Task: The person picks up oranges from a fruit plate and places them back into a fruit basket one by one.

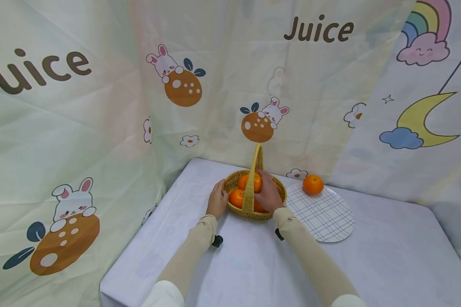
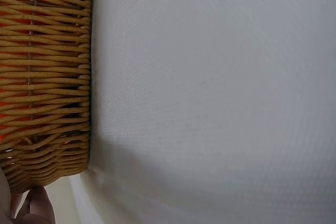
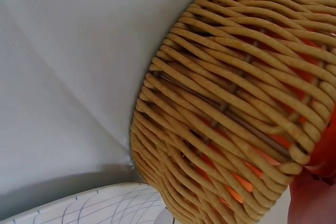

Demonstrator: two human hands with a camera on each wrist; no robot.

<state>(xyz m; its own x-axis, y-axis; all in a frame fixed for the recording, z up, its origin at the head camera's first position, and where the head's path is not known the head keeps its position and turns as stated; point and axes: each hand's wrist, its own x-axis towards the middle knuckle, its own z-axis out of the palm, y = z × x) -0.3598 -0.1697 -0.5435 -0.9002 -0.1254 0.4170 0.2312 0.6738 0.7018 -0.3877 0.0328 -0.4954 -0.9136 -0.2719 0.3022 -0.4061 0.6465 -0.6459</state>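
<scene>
A wicker basket (image 1: 253, 215) with a tall arched handle (image 1: 249, 192) stands near the back of the table, several oranges inside it. My left hand (image 1: 217, 199) grips its left rim; in the left wrist view, fingertips (image 2: 38, 205) show at the edge of the weave. Reaching in from the right, my right hand (image 1: 269, 194) has its fingers curled over an orange (image 1: 257, 183) behind the handle. Another orange (image 1: 236, 198) lies at the basket's front left. In the right wrist view, the woven side (image 3: 226, 103) hides most of the fruit and the hand.
Right of the basket lies a white plate (image 1: 330, 217) with a blue grid pattern, a single orange (image 1: 313, 185) on its far edge. A white cloth (image 1: 238, 264) covers the table. Printed fabric walls (image 1: 223, 76) rise behind and on the left.
</scene>
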